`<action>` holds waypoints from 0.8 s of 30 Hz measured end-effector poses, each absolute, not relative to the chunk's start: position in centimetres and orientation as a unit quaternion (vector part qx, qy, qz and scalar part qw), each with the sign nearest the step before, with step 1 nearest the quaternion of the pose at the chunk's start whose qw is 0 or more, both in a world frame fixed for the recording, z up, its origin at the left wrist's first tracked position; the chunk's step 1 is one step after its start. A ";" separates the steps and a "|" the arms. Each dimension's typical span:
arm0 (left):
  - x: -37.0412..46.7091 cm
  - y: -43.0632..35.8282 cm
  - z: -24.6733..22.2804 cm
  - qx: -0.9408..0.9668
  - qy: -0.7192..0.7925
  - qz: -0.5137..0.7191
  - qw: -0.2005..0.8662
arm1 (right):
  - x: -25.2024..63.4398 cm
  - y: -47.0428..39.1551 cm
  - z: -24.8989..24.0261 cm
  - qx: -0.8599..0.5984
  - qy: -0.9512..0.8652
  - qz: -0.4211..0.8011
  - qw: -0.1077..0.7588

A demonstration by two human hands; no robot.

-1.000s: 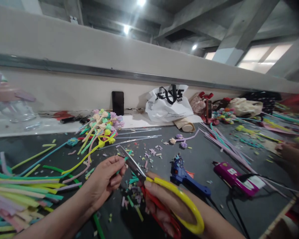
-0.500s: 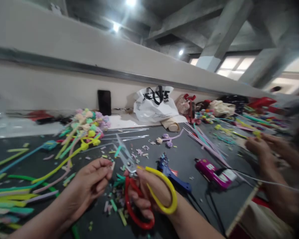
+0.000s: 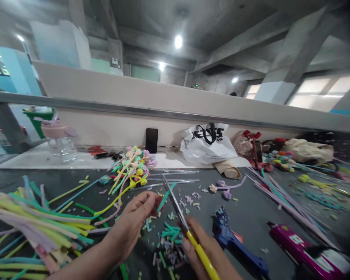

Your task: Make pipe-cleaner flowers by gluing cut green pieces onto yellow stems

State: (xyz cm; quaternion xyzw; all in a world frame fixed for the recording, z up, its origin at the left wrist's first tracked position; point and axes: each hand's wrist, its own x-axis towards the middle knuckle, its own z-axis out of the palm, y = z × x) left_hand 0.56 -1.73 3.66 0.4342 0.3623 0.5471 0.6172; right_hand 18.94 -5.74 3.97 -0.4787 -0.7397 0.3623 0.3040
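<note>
Left hand point(image 3: 135, 217) tight on green strip point(image 3: 166, 197), right hand point(image 3: 210, 244) around scissors point(image 3: 194, 242), heaped green bin point(image 3: 39, 121) beyond

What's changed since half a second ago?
The right hand has turned the scissors edge-on; only the yellow handle shows. The left hand, earlier pinching a pale strip, now holds a green strip. The view swung left. Phone and white bag stayed put.

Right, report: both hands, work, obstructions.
Left hand apparently pinching green strip. Right hand gripping scissors beside it. Scraps littering dark table; blue glue gun right of scissors.
</note>
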 end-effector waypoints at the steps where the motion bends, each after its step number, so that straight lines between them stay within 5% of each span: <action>1: 0.6 -1.8 3.8 0.432 0.349 0.541 0.631 | 18.8 -5.8 3.9 -0.480 -0.761 0.319 0.297; 24: 0.5 -1.5 3.4 0.430 0.340 0.510 0.662 | 19.7 -5.6 2.6 -0.531 -0.830 0.115 0.122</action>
